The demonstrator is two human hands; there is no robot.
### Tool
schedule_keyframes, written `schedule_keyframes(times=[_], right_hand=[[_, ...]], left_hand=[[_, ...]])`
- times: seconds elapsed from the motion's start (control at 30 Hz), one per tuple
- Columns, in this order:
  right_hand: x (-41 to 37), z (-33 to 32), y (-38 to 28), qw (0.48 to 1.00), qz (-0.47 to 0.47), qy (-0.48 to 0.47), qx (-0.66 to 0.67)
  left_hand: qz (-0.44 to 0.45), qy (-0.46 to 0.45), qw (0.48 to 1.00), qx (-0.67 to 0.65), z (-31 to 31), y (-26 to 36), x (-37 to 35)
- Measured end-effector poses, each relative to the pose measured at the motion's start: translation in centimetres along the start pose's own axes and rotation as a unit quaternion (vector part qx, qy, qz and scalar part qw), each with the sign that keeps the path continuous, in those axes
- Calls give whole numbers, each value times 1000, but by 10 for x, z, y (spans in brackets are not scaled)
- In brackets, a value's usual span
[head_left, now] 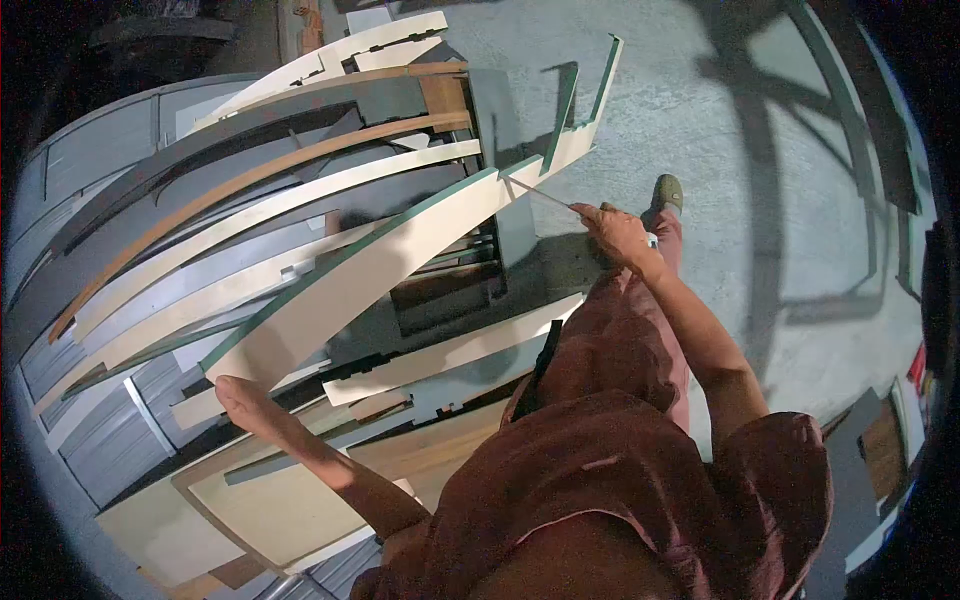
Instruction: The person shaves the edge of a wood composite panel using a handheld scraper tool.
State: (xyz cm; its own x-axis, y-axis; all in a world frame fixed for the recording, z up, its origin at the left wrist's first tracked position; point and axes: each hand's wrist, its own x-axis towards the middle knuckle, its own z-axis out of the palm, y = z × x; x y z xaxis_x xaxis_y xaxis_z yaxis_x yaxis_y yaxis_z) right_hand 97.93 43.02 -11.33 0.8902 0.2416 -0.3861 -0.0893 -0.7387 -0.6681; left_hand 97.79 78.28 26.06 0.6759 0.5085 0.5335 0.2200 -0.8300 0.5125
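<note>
And there was the right hand (617,236), clamped on a thin tool (545,194), its tip at the edge of the long board (390,250) that slanted away from the left hand (243,402), whose grip was hidden! Edge-cleaning, it seemed, and the next stroke looked to want the board held steady.

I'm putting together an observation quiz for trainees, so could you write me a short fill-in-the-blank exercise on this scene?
1. The long edge of the cream panel nearest the stacked boards is coloured ____.
2. The thin tool is held in the person's ____ hand.
3. The hand at the panel's lower end is the person's ____ one.

Missing words: green; right; left.
</note>
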Motion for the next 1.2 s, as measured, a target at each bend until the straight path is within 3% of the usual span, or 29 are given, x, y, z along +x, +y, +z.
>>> schedule_keyframes(times=[0.1, 0.17, 0.3, 0.43, 0.5, 0.63, 0.67, 0.7, 0.73, 0.8, 0.93, 1.13, 1.2], right_hand=[[13, 10, 14, 998, 52, -39, -13], [21, 27, 36, 998, 58, -16, -11], [35, 36, 46, 998, 67, 17, -5], [37, 40, 42, 999, 31, -23, -16], [46, 58, 62, 996, 88, -12, -11], [61, 73, 86, 995, 95, 26, 10], [64, 67, 85, 974, 121, -30, 187], [65, 63, 84, 919, 143, -86, 357], [63, 61, 81, 919, 143, -87, 358], [55, 56, 72, 837, 187, -110, 502], [67, 93, 90, 812, 161, -141, 543], [59, 96, 91, 785, 158, -155, 578], [58, 104, 97, 839, 126, -176, 500]], left_hand=[[-7, -22, 1000, -5, -10, -19, 5], [-26, -49, 998, -4, -15, -27, 9], [7, -2, 1000, 2, 1, 3, -4], [-11, 6, 1000, 11, 0, 3, -5], [-16, 9, 1000, 24, -3, -4, -3], [-11, 33, 999, 15, -5, -16, -1], [-11, 32, 999, 16, -5, -17, -1], [-6, 28, 999, 24, -6, -18, 0], [-1, 25, 999, 32, -6, -18, 0], [-9, 23, 999, 43, -3, -12, -1], [-31, 28, 999, 7, -9, -26, 4], [-29, 18, 999, 35, -2, -10, 2], [-25, 19, 999, 41, -1, -9, 2]])
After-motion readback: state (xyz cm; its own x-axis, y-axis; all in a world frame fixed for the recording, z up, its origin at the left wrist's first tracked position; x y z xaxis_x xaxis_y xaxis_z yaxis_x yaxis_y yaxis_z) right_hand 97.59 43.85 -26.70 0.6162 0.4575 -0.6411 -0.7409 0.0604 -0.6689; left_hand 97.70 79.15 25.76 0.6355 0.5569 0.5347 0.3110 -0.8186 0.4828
